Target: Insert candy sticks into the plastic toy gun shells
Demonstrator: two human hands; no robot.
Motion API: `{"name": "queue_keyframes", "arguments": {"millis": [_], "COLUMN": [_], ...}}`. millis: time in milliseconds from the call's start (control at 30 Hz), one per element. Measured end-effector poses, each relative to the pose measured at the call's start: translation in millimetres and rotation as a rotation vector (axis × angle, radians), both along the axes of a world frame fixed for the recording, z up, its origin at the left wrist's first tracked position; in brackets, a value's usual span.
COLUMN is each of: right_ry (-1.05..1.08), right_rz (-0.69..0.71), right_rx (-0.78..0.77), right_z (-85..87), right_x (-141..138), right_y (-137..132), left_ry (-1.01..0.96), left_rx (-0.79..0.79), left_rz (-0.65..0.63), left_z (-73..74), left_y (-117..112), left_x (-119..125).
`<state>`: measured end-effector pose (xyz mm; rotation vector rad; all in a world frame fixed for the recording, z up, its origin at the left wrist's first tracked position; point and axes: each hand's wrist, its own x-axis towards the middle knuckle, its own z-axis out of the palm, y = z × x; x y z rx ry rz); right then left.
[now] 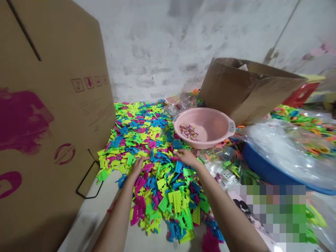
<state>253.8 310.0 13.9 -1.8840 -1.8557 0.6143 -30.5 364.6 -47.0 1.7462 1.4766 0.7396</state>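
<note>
As seen on the white table [115, 182], locate the loose plastic pieces [174, 199], heaped from the rear edge at the wall toward the front edge. Find left hand [138, 166] and right hand [187, 157] touching the heap, fingers loosely bent; cannot tell grasping from mere contact. Note the pink basin [212, 129] just beyond the right hand.

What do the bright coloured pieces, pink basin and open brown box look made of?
Coloured pieces: probably plastic, slightly shiny, with moulded ridges. Pink basin: likely plastic, smooth and satiny, one even colour. Open brown box: matte cardboard, judging by its creased walls.
</note>
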Motion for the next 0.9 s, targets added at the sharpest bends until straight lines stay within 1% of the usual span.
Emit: {"name": "queue_keyframes", "arguments": {"millis": [200, 333, 400, 467, 533, 600, 667, 733, 767, 800, 833, 867, 900], "right_ry": [0.073, 0.127, 0.167, 0.204, 0.228, 0.248, 0.276, 0.308, 0.319, 0.332, 0.356, 0.376, 0.388], "right_rz": [0.149, 0.255, 0.28, 0.26, 0.217, 0.165, 0.094, 0.018, 0.016, 0.029, 0.075, 0.138, 0.169], "right_rx": [-0.011, -0.007, 0.006, 0.044, 0.092, 0.148, 0.241, 0.368, 0.395, 0.385, 0.331, 0.265, 0.225], "right_z": [5.3, 6.4, 8.9, 12.9, 16.3, 15.0, 5.0, -14.2, -26.0, -38.1, -49.3, -58.8, -65.8], "right_x": [-17.3, -16.3, -10.9, -5.0, -0.9, 0.1, -1.5, -3.9, -5.1, -6.1, -7.2, -8.2, -9.3], "right_y": [-17.7, -28.7, -31.3, -34.1, -42.2, -61.0, -92.7, -132.9, -153.0, -171.1, -186.0, -196.8, -203.4], "left_ry": [-0.027, -0.009, 0.034, 0.104, 0.19, 0.276, 0.348, 0.401, 0.418, 0.431, 0.442, 0.449, 0.454], "left_rx": [0.037, 0.123, 0.193, 0.271, 0.333, 0.358, 0.344, 0.305, 0.282, 0.258, 0.235, 0.215, 0.199], "left_rz": [0.005, 0.024, 0.087, 0.207, 0.343, 0.433, 0.472, 0.49, 0.488, 0.473, 0.445, 0.403, 0.354], "left_z": [-4.0, -6.8, -4.5, 2.1, 12.8, 26.0, 39.2, 49.9, 53.7, 56.2, 57.2, 56.9, 55.4], "left_y": [-14.1, -23.7, -25.8, -22.9, -12.8, 4.7, 27.3, 51.2, 62.2, 71.9, 79.9, 86.1, 90.2], "left_x": [2.8, -1.1, -11.5, -28.1, -47.8, -65.4, -77.4, -82.1, -81.7, -79.6, -76.0, -71.0, -64.9]}}
